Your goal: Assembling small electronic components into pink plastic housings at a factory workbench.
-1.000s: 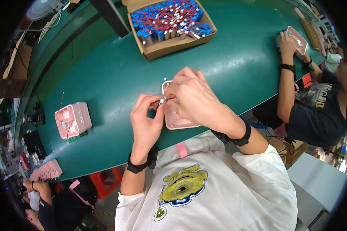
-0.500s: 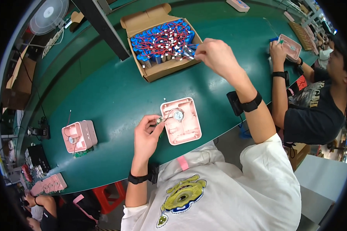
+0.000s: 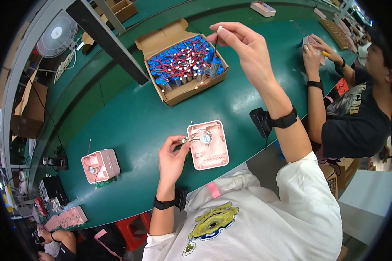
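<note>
Since half a second ago, the right hand (image 3: 244,41) has risen from the box (image 3: 183,61), now pinching a wire with a blue cell (image 3: 215,66) dangling below it, just over the box's near corner. Left hand (image 3: 172,154) stays at the pink casing (image 3: 207,144) on the green bench (image 3: 130,117), fingertips closed on a small part at its left edge. Another pink casing (image 3: 100,166) lies well left of that hand.

An open brown cardboard box (image 3: 181,93) sits on the green table (image 3: 130,117) ahead of me, flaps spread, packed with blue cylindrical cells and red wires. Another open brown cardboard carton (image 3: 123,7) stands farther back, behind the grey post.
</note>
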The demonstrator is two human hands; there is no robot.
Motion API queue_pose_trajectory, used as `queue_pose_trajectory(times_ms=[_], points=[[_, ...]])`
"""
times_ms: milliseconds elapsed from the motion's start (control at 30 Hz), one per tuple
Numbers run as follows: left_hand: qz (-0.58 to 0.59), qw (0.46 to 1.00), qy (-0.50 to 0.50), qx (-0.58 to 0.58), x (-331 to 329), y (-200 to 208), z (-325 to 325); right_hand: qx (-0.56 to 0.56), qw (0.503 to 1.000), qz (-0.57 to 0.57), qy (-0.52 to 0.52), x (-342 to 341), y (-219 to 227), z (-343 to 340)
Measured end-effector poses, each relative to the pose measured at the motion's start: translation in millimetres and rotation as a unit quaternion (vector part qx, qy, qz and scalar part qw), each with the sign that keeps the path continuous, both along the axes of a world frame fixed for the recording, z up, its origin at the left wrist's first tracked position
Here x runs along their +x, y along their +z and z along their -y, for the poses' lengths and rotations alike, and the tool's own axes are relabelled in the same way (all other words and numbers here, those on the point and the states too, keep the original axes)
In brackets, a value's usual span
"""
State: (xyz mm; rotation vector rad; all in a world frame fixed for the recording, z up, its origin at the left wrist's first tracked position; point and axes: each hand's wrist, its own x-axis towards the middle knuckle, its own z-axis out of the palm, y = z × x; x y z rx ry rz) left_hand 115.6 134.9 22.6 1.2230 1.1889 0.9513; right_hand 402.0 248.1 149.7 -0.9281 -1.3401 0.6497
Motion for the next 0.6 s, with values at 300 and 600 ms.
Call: queue_pose_trajectory(times_ms=[300,600], points=[[-0.054,0.998,0.01,-0.005,17.8,-0.3,-12.0,-0.058,0.99,-0.055,0.116,-26.9,-9.8,60.9],[-0.116,0.993,0.005,0.026,14.4,-0.4,-19.5,-0.213,0.944,-0.052,0.247,-48.2,-18.3,97.3]])
